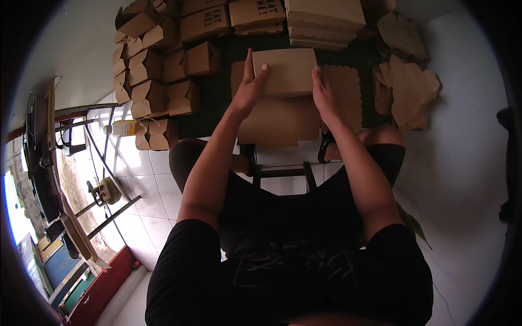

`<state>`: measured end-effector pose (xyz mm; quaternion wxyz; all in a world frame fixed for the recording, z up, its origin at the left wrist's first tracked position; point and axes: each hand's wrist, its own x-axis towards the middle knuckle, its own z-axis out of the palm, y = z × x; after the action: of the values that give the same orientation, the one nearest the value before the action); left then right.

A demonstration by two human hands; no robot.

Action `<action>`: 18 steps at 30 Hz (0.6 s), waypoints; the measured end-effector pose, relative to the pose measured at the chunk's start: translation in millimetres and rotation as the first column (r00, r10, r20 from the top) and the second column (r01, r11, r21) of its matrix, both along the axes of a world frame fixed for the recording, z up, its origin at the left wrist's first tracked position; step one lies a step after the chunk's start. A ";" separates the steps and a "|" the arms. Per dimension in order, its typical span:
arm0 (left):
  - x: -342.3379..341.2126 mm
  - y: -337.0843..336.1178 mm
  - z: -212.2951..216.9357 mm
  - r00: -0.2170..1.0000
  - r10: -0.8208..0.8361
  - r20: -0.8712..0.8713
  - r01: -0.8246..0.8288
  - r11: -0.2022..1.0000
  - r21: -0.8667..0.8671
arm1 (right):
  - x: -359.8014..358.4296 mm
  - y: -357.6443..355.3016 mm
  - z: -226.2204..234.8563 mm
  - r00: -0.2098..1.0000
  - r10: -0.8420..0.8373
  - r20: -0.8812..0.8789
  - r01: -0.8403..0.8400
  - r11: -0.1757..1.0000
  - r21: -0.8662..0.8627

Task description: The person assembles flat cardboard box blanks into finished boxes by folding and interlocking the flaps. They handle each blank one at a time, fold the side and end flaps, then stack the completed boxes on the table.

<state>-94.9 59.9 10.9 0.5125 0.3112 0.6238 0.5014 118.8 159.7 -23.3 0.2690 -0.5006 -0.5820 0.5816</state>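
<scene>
A brown cardboard box point(285, 69) sits in front of me between my two palms. My left hand point(251, 91) presses its left side, the thumb lying over the top edge and the fingers stretched along the wall. Against the right side is my right hand point(324, 96), its thumb tip at the edge and its other fingers partly hidden. A wide plain flap or sheet of cardboard point(280, 120) extends toward me below the box. Under the box and to its right shows a flat cardboard piece with a scalloped edge point(348, 89).
Several folded small boxes point(147, 98) crowd the left, with printed boxes point(256, 15) behind. A cardboard stack point(325, 22) stands at the back, and flat cut-outs point(410, 92) lie right. A bottle point(125, 128) lies beside the left boxes. Dark green matting point(217, 89) is underneath.
</scene>
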 end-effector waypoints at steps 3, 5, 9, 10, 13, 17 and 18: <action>2.5 1.0 1.9 0.999 0.006 0.035 -0.005 1.000 -0.017 | 1.0 0.8 2.2 0.999 0.033 -0.010 -0.033 0.999 -0.005; 1.9 0.7 3.8 1.000 -0.001 0.027 0.001 1.000 -0.017 | 0.1 -0.3 1.7 0.999 0.038 -0.012 -0.038 0.999 -0.008; 0.3 0.2 5.9 1.000 0.009 -0.015 -0.010 0.995 -0.096 | 5.5 -0.1 -1.8 1.000 0.003 0.002 -0.003 1.000 0.006; 0.2 0.6 5.5 0.999 0.023 -0.029 -0.026 0.996 -0.090 | 9.9 5.2 -2.5 1.000 -0.016 0.009 0.016 1.000 0.008; -1.8 2.6 3.0 0.997 0.066 -0.051 -0.071 0.992 -0.103 | 31.3 39.9 -2.6 0.986 -0.143 0.087 0.145 0.989 -0.018; -2.4 1.3 -2.2 0.990 0.125 -0.058 -0.130 0.987 -0.092 | 65.5 97.1 -7.8 0.912 -0.383 0.146 0.331 0.899 0.287; -3.7 2.6 -3.0 0.988 0.135 -0.072 -0.139 0.988 -0.059 | 70.4 114.9 -10.2 0.912 -0.369 0.180 0.270 0.870 0.412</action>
<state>-98.6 62.5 7.9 0.4652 0.2677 0.6763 0.5045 189.2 274.6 -33.5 0.3772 -0.5991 -0.6209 0.3367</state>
